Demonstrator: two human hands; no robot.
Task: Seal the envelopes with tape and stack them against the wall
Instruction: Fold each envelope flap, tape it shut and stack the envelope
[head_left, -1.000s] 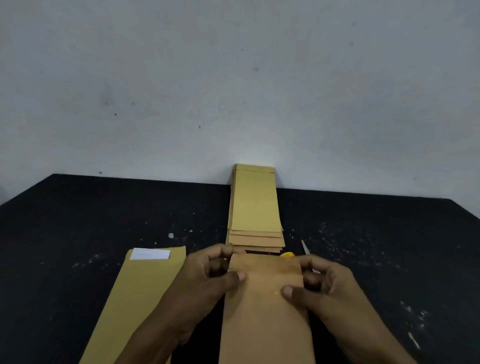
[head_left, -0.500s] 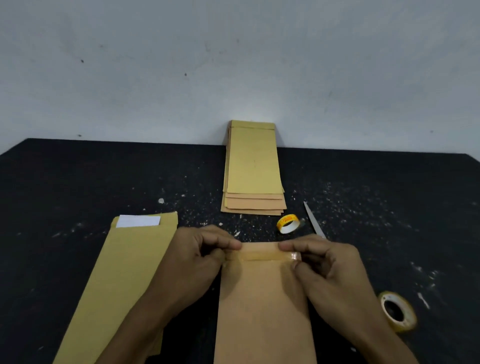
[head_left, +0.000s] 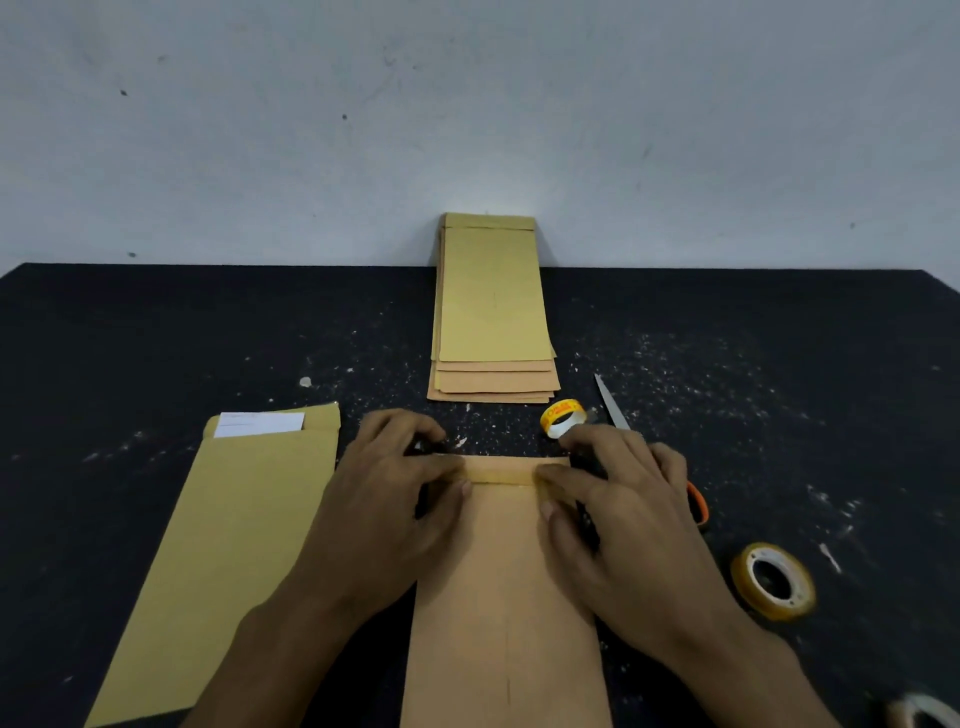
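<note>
both hands press flat on the envelope (head_left: 506, 597) at lower centre: left hand (head_left: 387, 499) and right hand (head_left: 621, 506) fingers extended on the tape strip (head_left: 503, 475) across its flap. stack of envelopes (head_left: 491, 312) leans at the wall (head_left: 467, 104), upper centre. open envelope (head_left: 223, 545) lies left; small tape roll (head_left: 561, 417), scissors (head_left: 613, 410) and larger tape roll (head_left: 772, 581) crowd the right.

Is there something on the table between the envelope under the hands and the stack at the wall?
Nothing visible blocks it. Only bare black table lies between the brown paper envelope and the stack of envelopes; the small yellow tape roll sits to the right.
</note>
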